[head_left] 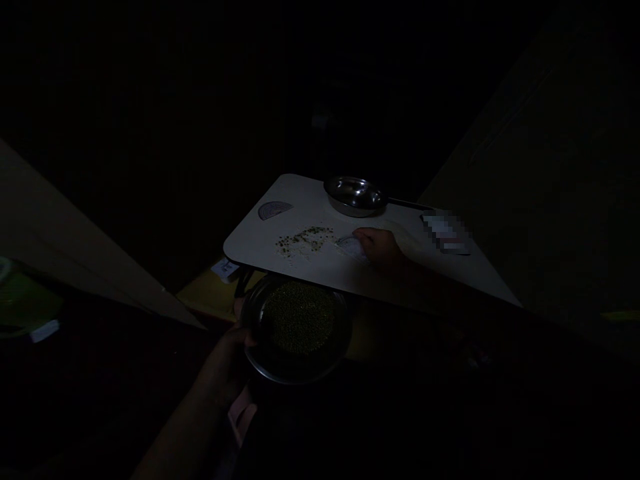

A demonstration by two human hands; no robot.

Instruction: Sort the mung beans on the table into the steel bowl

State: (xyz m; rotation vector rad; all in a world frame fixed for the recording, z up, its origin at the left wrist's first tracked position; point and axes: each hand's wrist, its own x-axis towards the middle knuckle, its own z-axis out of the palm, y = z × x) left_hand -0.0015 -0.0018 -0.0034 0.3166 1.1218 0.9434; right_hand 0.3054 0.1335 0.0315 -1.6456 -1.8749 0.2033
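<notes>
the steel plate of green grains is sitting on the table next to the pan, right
No, the steel plate of green grains is not on the table. The head view shows the left hand holding it off the table, just beyond the near edge, and apart from the pan.

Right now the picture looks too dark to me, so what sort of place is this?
Probably a dim home kitchen area: a small table holds a steel pan, and a steel plate holds green grains.
</notes>
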